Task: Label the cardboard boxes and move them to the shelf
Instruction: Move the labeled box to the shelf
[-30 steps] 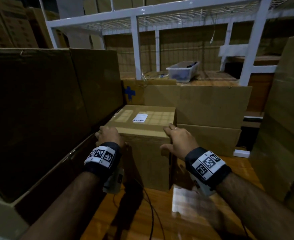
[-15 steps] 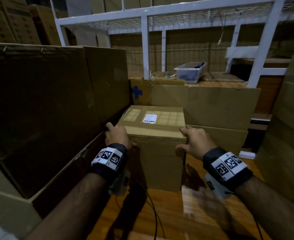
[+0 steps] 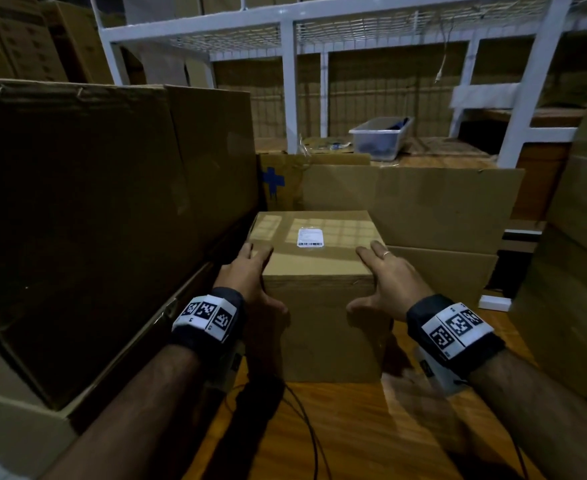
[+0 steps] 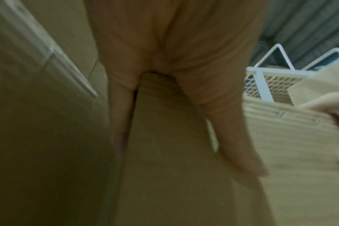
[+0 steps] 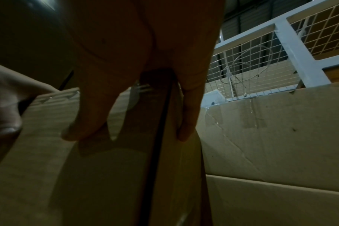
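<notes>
While fingers lie straight, both hands [image 3: 250, 271] [image 3: 394, 282] clasp the box [image 3: 319, 306].

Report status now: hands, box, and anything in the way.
Left hand, right hand: flat on box top corners. Label on. Big cartons close behind.

Centre of frame: cardboard box [image 3: 316, 299] on the counter [image 3: 354, 427], label [image 3: 310, 236] on its top. Left hand [image 3: 250, 275] at its left edge, right hand [image 3: 392, 278] at its right. Large cartons [image 3: 94, 202] fill the left; flat cartons [image 3: 423, 209] stand behind; shelf [image 3: 292, 81] and tub [image 3: 380, 137] upper centre.
</notes>
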Action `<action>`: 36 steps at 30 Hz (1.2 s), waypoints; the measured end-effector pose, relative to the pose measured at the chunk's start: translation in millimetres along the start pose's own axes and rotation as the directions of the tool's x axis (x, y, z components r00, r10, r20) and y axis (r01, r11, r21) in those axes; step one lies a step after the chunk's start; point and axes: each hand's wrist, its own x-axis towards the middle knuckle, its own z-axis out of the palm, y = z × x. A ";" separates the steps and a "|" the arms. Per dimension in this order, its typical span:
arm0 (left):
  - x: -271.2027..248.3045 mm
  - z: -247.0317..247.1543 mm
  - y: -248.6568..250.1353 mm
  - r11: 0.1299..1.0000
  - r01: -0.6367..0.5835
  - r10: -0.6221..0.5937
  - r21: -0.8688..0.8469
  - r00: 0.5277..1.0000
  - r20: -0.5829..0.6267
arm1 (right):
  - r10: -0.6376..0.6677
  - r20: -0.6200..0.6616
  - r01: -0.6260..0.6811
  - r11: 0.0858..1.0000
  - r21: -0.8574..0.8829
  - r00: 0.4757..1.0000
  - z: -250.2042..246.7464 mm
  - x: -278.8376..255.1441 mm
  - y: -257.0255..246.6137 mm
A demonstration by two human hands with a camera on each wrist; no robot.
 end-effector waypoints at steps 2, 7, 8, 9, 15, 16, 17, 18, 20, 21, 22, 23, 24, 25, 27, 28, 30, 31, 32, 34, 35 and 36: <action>1.7 0.2 -0.1 1.000 -0.014 0.014 0.026 1.000 -0.002 | -0.018 0.007 0.018 1.000 0.011 1.000 -1.2 -0.2 3.2; 3.1 4.7 0.8 1.000 -0.010 0.010 0.005 0.999 -0.047 | -0.025 -0.029 0.026 0.999 0.034 0.999 0.5 0.9 1.4; 2.6 5.1 1.0 1.000 -0.010 0.010 -0.004 0.998 -0.058 | -0.025 -0.035 0.026 0.999 0.034 0.999 0.9 0.5 1.1; 2.3 5.4 1.3 1.000 -0.012 0.011 -0.009 0.998 -0.067 | -0.025 -0.040 0.026 0.999 0.036 0.999 1.0 -0.2 0.6; -1.6 4.0 3.2 1.000 -0.028 0.028 0.000 0.996 -0.079 | -0.043 -0.065 0.046 0.998 0.053 0.997 1.1 -4.8 1.7; -3.1 3.2 4.2 0.999 -0.036 0.037 0.008 0.996 -0.083 | -0.045 -0.072 0.049 0.997 0.062 0.996 1.3 -6.4 2.9; -4.8 1.8 5.7 0.999 -0.047 0.049 0.019 0.995 -0.091 | -0.045 -0.080 0.051 0.996 0.073 0.996 1.2 -8.0 4.1; -6.4 -0.3 7.3 0.998 -0.059 0.062 0.029 0.993 -0.100 | -0.045 -0.088 0.053 0.995 0.084 0.995 0.9 -10.0 5.3; -10.8 -5.6 11.7 0.996 -0.081 0.085 0.039 0.990 -0.115 | -0.045 -0.108 0.055 0.994 0.093 0.993 -1.5 -14.4 7.3; -13.7 -8.7 14.3 0.995 -0.088 0.092 0.039 0.988 -0.122 | -0.045 -0.121 0.057 0.994 0.092 0.992 -4.2 -16.3 8.4; -16.9 -11.2 17.2 0.995 -0.096 0.100 0.038 0.987 -0.128 | -0.049 -0.134 0.061 0.994 0.088 0.990 -8.1 -18.5 9.4; -20.4 -13.4 20.7 0.994 -0.103 0.107 0.039 0.986 -0.131 | -0.053 -0.147 0.066 0.994 0.084 0.988 -13.3 -21.1 10.7; -24.0 -15.4 24.4 0.993 -0.108 0.113 0.041 0.984 -0.135 | -0.055 -0.159 0.069 0.994 0.080 0.986 -19.3 -24.1 11.9; -27.5 -17.2 28.0 0.993 -0.114 0.119 0.042 0.983 -0.143 | -0.055 -0.169 0.069 0.995 0.077 0.984 -25.7 -28.0 13.2; -35.3 -21.3 35.4 0.991 -0.130 0.134 0.037 0.978 -0.162 | -0.050 -0.187 0.063 0.996 0.064 0.981 -37.2 -39.1 15.5; -39.6 -23.7 38.8 0.989 -0.142 0.146 0.036 0.975 -0.169 | -0.045 -0.199 0.058 0.997 0.059 0.979 -41.5 -45.6 16.5; -50.4 -27.9 45.9 0.985 -0.171 0.175 0.039 0.970 -0.171 | -0.025 -0.214 0.038 0.998 0.056 0.976 -47.2 -61.8 17.9; -56.4 -29.4 49.7 0.982 -0.183 0.187 0.041 0.968 -0.168 | -0.015 -0.220 0.028 0.998 0.054 0.975 -49.3 -70.7 18.5; -62.5 -30.3 53.4 0.980 -0.195 0.199 0.041 0.966 -0.167 | -0.006 -0.225 0.018 0.998 0.052 0.974 -51.1 -80.0 19.2; -75.3 -30.8 59.6 0.974 -0.221 0.224 0.039 0.959 -0.173 | 0.012 -0.236 -0.001 0.999 0.047 0.972 -54.6 -100.0 20.2; -82.1 -30.4 62.1 0.971 -0.235 0.238 0.039 0.956 -0.173 | 0.021 -0.242 -0.011 0.999 0.043 0.970 -56.7 -110.4 20.3; -89.6 -29.4 64.8 0.968 -0.248 0.250 0.037 0.953 -0.172 | 0.030 -0.248 -0.021 0.999 0.040 0.968 -58.9 -121.2 20.6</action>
